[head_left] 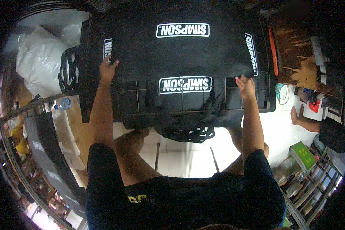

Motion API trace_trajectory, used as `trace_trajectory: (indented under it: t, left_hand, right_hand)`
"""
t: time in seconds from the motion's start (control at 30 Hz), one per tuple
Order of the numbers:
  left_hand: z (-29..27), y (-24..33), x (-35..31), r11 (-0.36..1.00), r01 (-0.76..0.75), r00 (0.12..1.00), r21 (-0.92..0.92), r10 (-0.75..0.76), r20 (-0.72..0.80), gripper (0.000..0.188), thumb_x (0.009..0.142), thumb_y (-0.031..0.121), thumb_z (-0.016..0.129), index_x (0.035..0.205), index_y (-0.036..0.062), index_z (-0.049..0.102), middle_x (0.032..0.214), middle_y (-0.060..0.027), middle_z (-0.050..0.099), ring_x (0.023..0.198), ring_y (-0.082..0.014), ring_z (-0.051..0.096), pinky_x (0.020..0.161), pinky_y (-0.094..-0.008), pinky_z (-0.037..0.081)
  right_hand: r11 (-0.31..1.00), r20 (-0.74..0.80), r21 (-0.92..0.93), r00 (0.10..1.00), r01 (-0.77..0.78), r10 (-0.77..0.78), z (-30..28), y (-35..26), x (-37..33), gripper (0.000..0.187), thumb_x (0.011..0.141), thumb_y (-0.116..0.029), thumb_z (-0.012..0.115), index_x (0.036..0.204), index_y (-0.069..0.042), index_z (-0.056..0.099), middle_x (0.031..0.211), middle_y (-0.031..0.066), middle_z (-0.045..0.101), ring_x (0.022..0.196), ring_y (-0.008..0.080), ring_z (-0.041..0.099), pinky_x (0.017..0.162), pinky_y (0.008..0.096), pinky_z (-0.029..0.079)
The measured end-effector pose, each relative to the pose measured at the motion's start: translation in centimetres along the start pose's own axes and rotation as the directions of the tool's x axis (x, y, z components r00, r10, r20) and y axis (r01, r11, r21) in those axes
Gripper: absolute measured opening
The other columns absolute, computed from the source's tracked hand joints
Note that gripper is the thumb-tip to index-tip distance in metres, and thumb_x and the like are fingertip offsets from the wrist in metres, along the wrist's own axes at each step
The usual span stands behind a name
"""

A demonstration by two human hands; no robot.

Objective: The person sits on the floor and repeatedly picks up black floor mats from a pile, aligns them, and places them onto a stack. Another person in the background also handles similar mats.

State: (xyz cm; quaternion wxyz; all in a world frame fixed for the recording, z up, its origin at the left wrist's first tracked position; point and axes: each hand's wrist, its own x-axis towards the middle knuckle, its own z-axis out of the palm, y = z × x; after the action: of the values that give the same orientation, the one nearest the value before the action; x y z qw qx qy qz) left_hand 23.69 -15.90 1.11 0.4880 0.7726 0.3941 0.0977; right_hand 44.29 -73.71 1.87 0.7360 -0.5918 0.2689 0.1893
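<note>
A black fabric piece [176,55] with white printed labels along its edges lies spread over a dark work board [136,103] marked with a thin grid. At its left edge my left hand [108,71] rests on a label, thumb and fingers apart. My right hand [246,85] pinches the fabric near its near right corner, where the cloth is slightly bunched. Some fingertips of that hand are hidden against the dark cloth. Black strips of material [188,134] hang below the board's near edge.
Clear plastic bags [40,61] and more black strips [69,71] are at the left. A worn wooden surface [297,51] stands at the right, with an orange strip [273,50] beside it. Another person's foot [294,115] shows at right, near a green box [303,155].
</note>
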Motion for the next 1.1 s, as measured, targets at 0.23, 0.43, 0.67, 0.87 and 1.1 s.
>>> trace_trajectory:
  t: [0.23,0.43,0.67,0.87,1.1]
  left_hand:
    - [-0.1,-0.4,0.8,0.994,0.097,0.995,-0.040,-0.097,0.019,0.072,0.075,0.004,0.066,0.139,0.0115,0.032,0.121,-0.0218,0.053,0.108,-0.0303,0.055,0.092,-0.0373,0.042]
    - [0.6,0.4,-0.3,0.984,-0.096,0.990,0.152,0.110,-0.089,0.070,0.073,0.002,0.068,0.136,0.0113,0.036,0.114,-0.0221,0.056,0.103,-0.0285,0.057,0.089,-0.0375,0.045]
    - [0.5,1.4,-0.7,0.969,-0.034,0.981,0.245,0.079,-0.177,0.060,0.073,0.005,0.070,0.128,0.0066,0.046,0.106,-0.0192,0.061,0.101,-0.0271,0.059,0.087,-0.0373,0.046]
    - [0.1,-1.5,-0.1,0.957,-0.095,0.967,0.275,0.154,-0.202,0.054,0.073,0.006,0.071,0.123,0.0057,0.051,0.102,-0.0177,0.063,0.091,-0.0243,0.062,0.080,-0.0357,0.048]
    - [0.3,-0.4,-1.0,0.956,-0.050,0.976,0.291,0.108,-0.188,0.051,0.074,0.006,0.070,0.122,0.0056,0.051,0.094,-0.0144,0.065,0.089,-0.0223,0.063,0.079,-0.0348,0.048]
  right_hand:
    - [0.999,0.012,0.019,0.999,0.035,-0.035,1.0,-0.4,0.2,0.041,0.085,0.002,0.045,0.119,0.007,0.021,0.107,0.0236,0.049,0.088,0.0375,0.063,0.075,0.0411,0.057]
    - [0.998,0.018,0.032,0.998,0.063,-0.063,1.4,-0.1,1.4,0.040,0.086,0.001,0.044,0.118,0.009,0.021,0.106,0.0228,0.049,0.087,0.0367,0.063,0.075,0.0416,0.057]
    - [0.998,-0.023,0.008,0.997,0.067,-0.067,3.2,-0.6,0.0,0.034,0.087,0.001,0.045,0.112,0.008,0.024,0.096,0.0199,0.051,0.084,0.0334,0.064,0.072,0.0387,0.058]
    - [0.997,-0.050,-0.010,0.996,0.075,-0.075,2.9,0.5,-0.7,0.023,0.087,-0.001,0.049,0.101,0.004,0.032,0.090,0.0185,0.053,0.081,0.0316,0.064,0.072,0.0378,0.058]
    - [0.997,-0.085,-0.059,0.995,0.054,-0.059,2.8,0.5,-1.0,0.028,0.090,-0.005,0.041,0.113,0.009,0.035,0.093,0.0187,0.055,0.084,0.0303,0.064,0.077,0.0383,0.055]
